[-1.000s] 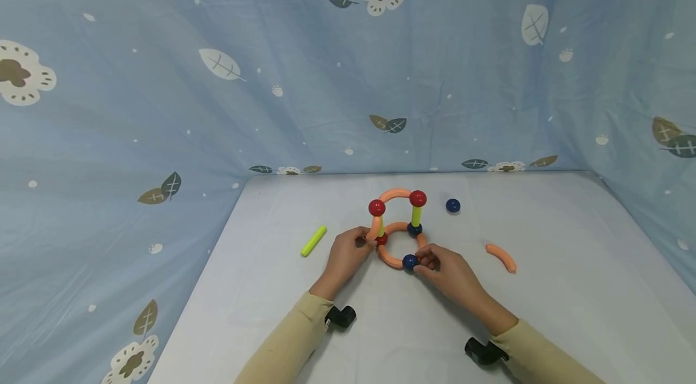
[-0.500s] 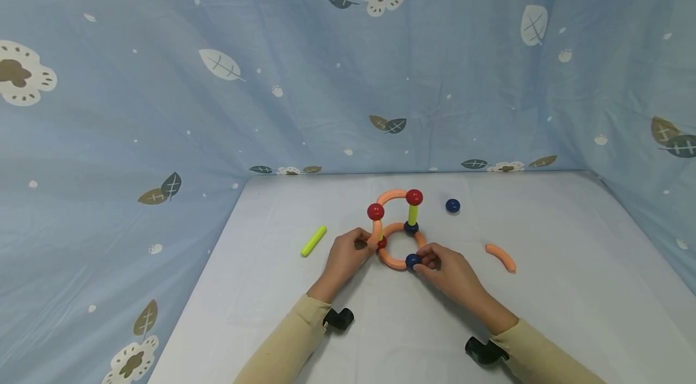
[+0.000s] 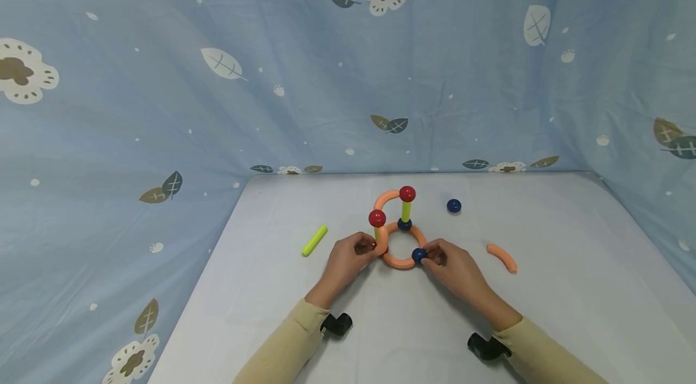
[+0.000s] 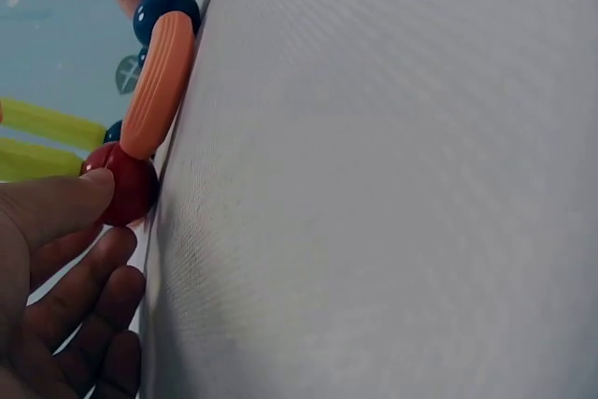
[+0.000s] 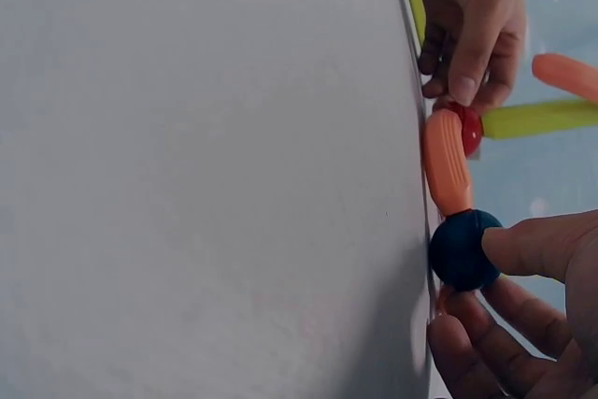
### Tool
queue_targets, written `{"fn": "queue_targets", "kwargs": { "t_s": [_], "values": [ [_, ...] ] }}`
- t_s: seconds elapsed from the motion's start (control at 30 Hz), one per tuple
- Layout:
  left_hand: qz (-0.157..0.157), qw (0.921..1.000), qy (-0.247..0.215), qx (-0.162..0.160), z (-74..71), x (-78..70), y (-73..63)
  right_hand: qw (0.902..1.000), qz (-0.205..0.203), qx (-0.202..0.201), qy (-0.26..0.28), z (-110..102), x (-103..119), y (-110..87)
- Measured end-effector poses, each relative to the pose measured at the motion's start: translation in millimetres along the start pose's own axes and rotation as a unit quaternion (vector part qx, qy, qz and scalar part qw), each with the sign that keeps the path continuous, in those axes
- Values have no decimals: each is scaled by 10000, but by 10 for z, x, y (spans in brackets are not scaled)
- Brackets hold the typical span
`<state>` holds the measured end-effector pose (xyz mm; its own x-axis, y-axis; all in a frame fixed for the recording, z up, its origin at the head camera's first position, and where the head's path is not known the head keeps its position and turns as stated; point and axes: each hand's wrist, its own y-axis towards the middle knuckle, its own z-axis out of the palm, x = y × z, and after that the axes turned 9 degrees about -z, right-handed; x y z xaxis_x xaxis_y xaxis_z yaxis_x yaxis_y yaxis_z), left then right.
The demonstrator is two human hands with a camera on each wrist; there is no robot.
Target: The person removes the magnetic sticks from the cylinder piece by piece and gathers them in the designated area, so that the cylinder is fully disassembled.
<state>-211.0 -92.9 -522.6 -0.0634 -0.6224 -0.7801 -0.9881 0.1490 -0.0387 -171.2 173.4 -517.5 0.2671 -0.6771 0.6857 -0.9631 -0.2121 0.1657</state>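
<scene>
A magnetic ball-and-stick structure stands between both hands. Its base is a ring of orange curved sticks (image 3: 399,263) joined by balls. My left hand (image 3: 347,259) pinches the lower red ball (image 4: 133,192) at the ring's left, thumb on top in the left wrist view. At the ring's front right, my right hand (image 3: 454,266) holds a dark blue ball (image 5: 462,251) between thumb and fingers. Yellow-green sticks (image 3: 406,212) rise from the base to two upper red balls (image 3: 407,194), which an orange arc (image 3: 385,197) links. Another curved stick (image 3: 383,240) hangs down from the nearer upper ball.
On the white table (image 3: 413,336), a loose yellow-green stick (image 3: 314,241) lies left of the structure. A loose dark blue ball (image 3: 454,206) sits behind to the right, and an orange curved stick (image 3: 502,258) lies farther right. A blue patterned cloth (image 3: 304,94) hangs behind.
The structure has turned counterclockwise as seen from above: its back upper ball moved left, the front blue ball moved right. Both hands kept hold and shifted slightly with it.
</scene>
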Motion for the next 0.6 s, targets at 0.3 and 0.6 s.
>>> {"fn": "queue_targets", "kwargs": {
  "t_s": [0.3, 0.6],
  "values": [
    [32, 9999, -6, 131, 9, -16, -39, 9999, 151, 52, 41, -32, -30, 69],
    [-19, 9997, -21, 249, 34, -38, -86, 9999, 157, -42, -28, -33, -67, 148]
  ]
}}
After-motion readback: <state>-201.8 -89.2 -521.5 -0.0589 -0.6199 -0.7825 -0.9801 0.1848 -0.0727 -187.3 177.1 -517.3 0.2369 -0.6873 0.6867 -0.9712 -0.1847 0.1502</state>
